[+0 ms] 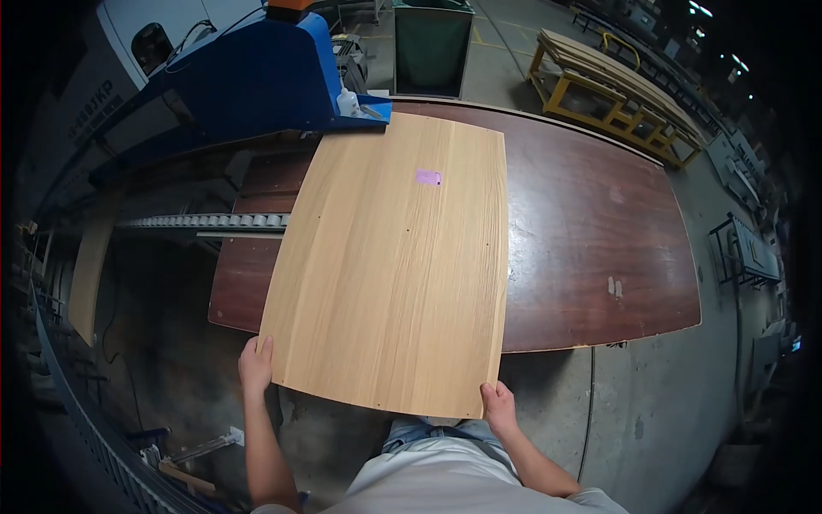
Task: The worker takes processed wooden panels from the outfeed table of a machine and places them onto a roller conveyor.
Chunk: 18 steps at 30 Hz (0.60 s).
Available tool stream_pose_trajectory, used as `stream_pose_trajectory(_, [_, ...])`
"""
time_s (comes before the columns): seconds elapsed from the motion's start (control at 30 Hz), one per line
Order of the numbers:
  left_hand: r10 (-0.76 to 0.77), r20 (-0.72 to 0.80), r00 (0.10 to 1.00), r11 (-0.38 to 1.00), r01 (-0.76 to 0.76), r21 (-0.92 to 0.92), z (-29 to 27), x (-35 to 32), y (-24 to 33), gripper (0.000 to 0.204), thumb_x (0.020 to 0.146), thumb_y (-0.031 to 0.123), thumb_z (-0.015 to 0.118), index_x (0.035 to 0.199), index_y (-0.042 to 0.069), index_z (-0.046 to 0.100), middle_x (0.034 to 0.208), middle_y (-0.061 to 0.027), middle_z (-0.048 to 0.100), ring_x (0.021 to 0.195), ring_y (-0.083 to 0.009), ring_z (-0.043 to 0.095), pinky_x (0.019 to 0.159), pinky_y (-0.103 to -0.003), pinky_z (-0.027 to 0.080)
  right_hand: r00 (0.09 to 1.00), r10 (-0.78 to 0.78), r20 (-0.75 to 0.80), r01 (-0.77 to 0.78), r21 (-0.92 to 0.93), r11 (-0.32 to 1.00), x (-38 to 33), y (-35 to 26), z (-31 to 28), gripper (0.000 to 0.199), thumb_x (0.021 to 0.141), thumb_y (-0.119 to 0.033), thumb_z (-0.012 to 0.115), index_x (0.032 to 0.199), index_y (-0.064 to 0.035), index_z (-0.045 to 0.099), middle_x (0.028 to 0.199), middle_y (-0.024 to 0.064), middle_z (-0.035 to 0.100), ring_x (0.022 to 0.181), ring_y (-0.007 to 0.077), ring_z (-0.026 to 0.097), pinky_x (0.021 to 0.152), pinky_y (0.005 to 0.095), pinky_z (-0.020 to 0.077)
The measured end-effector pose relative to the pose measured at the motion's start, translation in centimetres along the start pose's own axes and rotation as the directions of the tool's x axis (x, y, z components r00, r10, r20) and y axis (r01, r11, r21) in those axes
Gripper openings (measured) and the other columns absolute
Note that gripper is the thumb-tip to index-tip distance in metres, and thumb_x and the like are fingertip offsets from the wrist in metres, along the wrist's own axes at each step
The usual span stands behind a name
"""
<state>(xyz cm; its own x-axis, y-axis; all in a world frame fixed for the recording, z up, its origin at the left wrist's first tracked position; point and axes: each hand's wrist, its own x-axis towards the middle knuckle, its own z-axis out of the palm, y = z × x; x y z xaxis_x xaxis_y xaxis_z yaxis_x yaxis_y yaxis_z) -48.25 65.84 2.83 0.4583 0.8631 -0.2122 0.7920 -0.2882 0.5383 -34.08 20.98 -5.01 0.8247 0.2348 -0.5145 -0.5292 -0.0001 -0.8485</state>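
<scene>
A large light wood-grain panel (385, 283) stretches out in front of me, its far part over a dark red-brown table and its near edge past the table toward my waist. A small purple label (428, 177) sits on its upper face, and several small holes dot the surface. My left hand (255, 364) is closed on the panel's near left corner, thumb on top. At the near right corner my right hand (499, 405) grips the edge, also with the thumb above. The fingers under the panel are hidden.
The red-brown table (599, 248) spreads to both sides under the panel. A blue machine (248, 77) with a white bottle (348, 102) on its ledge stands at the far left, by a roller track (214, 221). Beyond are a dark green bin (432, 47) and a yellow-framed cart (612, 94).
</scene>
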Motion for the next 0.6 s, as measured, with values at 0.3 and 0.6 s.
stream_pose_trajectory(0.3, [0.134, 0.065, 0.989, 0.969, -0.117, -0.218, 4.8, -7.0, 1.7, 0.039, 0.092, 0.02, 0.058, 0.126, 0.002, 0.054, 0.115, -0.0178, 0.064, 0.107, -0.0261, 0.062, 0.089, -0.034, 0.046, 0.998, 0.048, -0.035, -0.054, -0.176, 0.983, -1.5, -0.7, -9.3, 0.024, 0.094, -0.026, 0.056, 0.098, -0.0026, 0.058, 0.089, -0.0011, 0.062, 0.078, 0.0063, 0.055, 0.07, 0.0248, 0.0467])
stream_pose_trajectory(0.6, [0.178, 0.092, 0.98, 0.907, -0.127, -0.401, 8.4, -15.0, 1.4, 0.035, 0.093, 0.012, 0.055, 0.125, -0.002, 0.053, 0.111, -0.0155, 0.064, 0.102, -0.0218, 0.061, 0.089, -0.032, 0.045, 0.996, 0.064, -0.058, -0.069, -0.09, 0.994, -3.5, -2.5, -16.2, 0.017, 0.094, -0.018, 0.055, 0.096, -0.0009, 0.059, 0.089, -0.0001, 0.063, 0.078, 0.0069, 0.056, 0.07, 0.0251, 0.0482])
